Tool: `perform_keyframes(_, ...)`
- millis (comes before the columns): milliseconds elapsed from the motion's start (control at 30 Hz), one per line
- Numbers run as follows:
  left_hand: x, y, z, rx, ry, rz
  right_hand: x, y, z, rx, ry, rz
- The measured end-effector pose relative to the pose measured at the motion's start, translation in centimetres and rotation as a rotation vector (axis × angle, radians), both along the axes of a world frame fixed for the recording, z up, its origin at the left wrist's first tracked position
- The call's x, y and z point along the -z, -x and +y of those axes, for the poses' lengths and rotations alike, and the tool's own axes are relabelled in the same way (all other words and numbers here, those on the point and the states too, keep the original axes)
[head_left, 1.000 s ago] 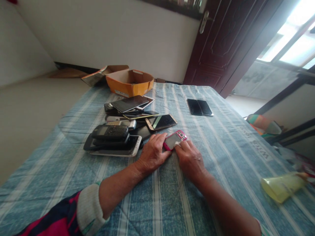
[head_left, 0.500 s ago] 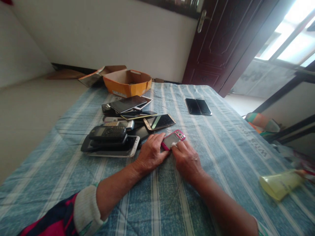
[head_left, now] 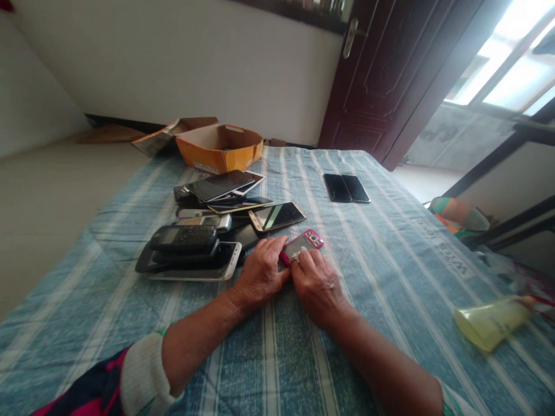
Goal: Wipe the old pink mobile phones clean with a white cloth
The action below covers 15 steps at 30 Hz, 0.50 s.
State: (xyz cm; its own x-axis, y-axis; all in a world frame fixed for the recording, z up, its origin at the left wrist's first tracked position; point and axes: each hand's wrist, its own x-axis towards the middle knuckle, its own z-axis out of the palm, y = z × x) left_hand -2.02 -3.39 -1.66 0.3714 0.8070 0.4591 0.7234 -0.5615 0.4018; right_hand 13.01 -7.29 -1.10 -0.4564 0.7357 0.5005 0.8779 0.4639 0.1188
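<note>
A pink mobile phone with a grey screen lies on the striped cloth, its keys at the far right end. My left hand grips the phone's left end between thumb and fingers. Pinched in my right hand is a small white wipe, pressed on the phone's screen; the fingers hide most of it. Just left of my left hand, a black handset rests on a white-edged smartphone. A gold smartphone lies just beyond the pink phone.
More phones lie in a loose pile before an open orange cardboard box. Two dark phones lie side by side at the far right. A yellow translucent bottle lies near the right edge of the tablecloth.
My right hand has slid left across the pink phone's screen with the wipe. My left hand keeps its hold. The whole view has shifted slightly.
</note>
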Motion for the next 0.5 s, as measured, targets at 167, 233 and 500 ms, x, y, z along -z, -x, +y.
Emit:
perform_keyframes(167,-0.1,0.0,0.0,-0.001,0.005,0.003,0.1,-0.3,1.1,0.053,0.004,-0.021)
perform_keyframes(233,-0.3,0.0,0.0,0.001,0.009,0.000,0.0,-0.9,1.7,0.114,0.003,-0.030)
perform_keyframes(500,0.1,0.1,0.1,-0.004,0.009,0.013,0.4,0.5,0.9,-0.028,0.007,-0.009)
